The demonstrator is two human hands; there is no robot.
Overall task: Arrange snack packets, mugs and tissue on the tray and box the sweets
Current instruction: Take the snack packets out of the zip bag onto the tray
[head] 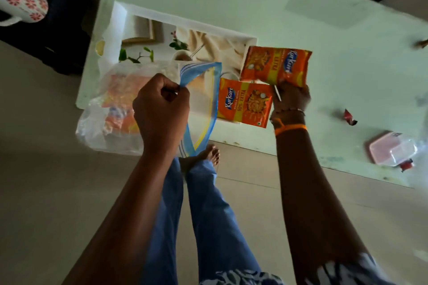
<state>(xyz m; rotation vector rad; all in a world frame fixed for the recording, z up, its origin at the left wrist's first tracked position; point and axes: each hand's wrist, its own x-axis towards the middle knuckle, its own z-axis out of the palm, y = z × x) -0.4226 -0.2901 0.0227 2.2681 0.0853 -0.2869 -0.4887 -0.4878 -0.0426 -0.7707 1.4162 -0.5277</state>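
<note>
My left hand (161, 106) grips the blue zip edge of a clear plastic bag (111, 122), which holds more orange packets and hangs over the table's near-left corner. My right hand (292, 97) holds an orange snack packet (275, 66) by its lower edge, over the right end of the printed tray (162, 37). A second orange snack packet (246, 102) lies flat just below it, at the tray's near-right corner. Two wrapped sweets (349, 118) (406, 165) lie on the table to the right, beside a pink box with a clear lid (391, 151).
The pale green table (301, 18) stretches right and back from the tray. A white mug with red flowers (20, 0) stands at the far left, off the table. My legs and a bare foot (208, 157) are below the table edge on the beige floor.
</note>
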